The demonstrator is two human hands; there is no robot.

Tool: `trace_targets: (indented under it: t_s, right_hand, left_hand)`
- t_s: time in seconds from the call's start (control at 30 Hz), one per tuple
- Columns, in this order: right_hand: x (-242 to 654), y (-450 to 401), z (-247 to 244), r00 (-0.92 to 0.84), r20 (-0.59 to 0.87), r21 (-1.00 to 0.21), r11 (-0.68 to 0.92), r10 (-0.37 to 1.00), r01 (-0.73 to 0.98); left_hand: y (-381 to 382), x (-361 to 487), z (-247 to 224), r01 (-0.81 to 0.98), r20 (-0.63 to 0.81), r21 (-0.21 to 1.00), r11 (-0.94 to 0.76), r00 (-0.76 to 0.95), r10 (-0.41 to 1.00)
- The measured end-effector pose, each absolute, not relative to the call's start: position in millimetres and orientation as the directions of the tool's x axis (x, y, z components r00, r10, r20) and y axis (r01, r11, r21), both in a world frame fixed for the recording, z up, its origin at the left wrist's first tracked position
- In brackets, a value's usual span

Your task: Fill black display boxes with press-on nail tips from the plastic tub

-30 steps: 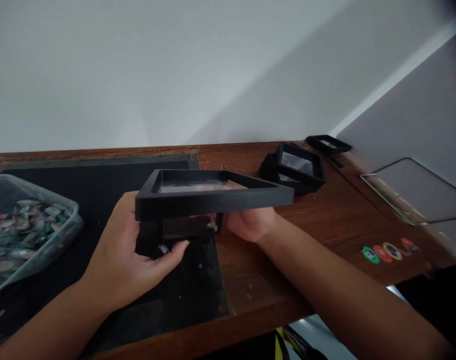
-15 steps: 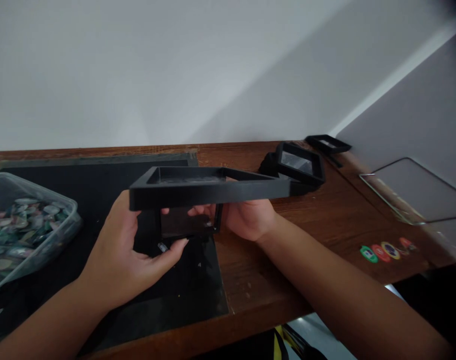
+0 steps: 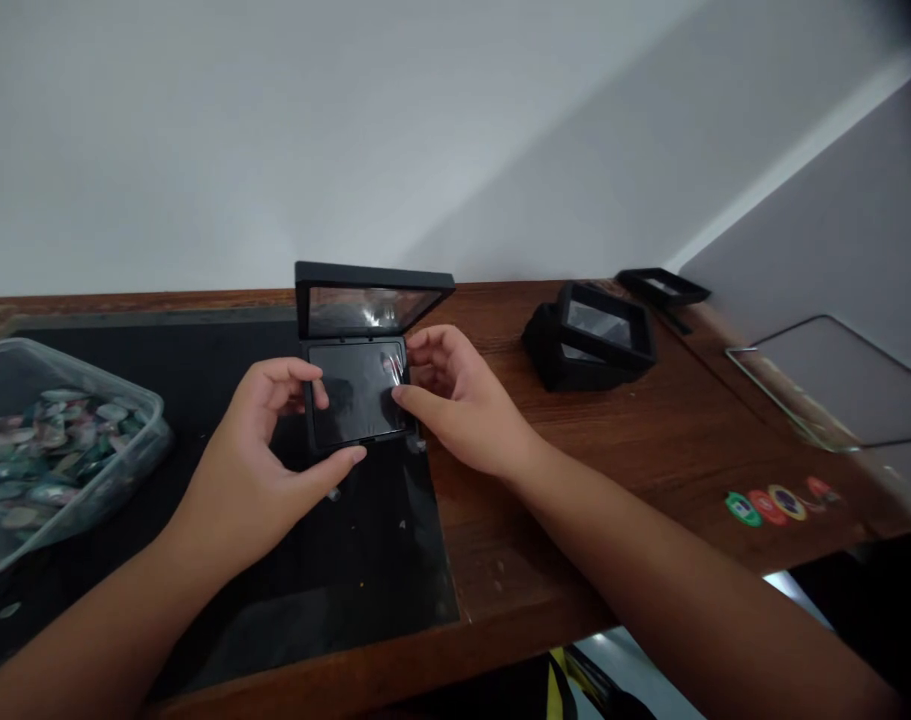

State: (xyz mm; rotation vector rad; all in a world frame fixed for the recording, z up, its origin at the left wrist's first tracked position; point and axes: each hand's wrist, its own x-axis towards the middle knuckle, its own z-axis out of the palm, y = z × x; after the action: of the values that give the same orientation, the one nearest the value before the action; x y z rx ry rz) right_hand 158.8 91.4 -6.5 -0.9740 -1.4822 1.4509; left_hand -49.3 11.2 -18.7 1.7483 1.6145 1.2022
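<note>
A black hinged display frame with clear film in both halves stands opened between my hands, above the black mat. Its lid tilts up at the back. My left hand grips the left side, fingers at the side edge and thumb along the front edge. On the right side, my right hand holds the frame with its thumb on the film's edge and the fingers curled behind. A small shiny piece lies just below the left thumb.
To the left is a clear plastic tub of mixed polished stones. Stacked black frames sit at the back right, with another frame by the wall. Round stickers and a thin wire frame are on the right.
The display frame has been lowered and turned; its lid now stands up at the back and its lower half faces me. My right hand has come out from beneath the lid to the right edge.
</note>
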Motion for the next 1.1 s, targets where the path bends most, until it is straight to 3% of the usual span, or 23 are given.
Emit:
trace_targets:
  t_s: [0.17,0.27,0.37,1.1]
  right_hand:
    - [165,96,-11,-0.430,0.082,-0.972,0.168,0.899,0.166]
    - [169,96,-9,-0.473,0.048,-0.894,0.248,0.880,0.372]
    - [170,96,-7,-0.485,0.016,-0.841,0.274,0.875,0.467]
    - [170,92,1,-0.486,-0.017,-0.732,0.321,0.874,0.601]
  left_hand:
    - [16,-55,-21,0.523,0.090,0.852,-0.029,-0.091,0.992]
    - [17,-54,-19,0.576,0.051,0.817,0.006,-0.082,0.995]
    - [17,-53,-17,0.628,0.032,0.778,0.021,-0.072,0.997]
    - [17,-58,-18,0.759,0.034,0.651,-0.009,-0.017,0.999]
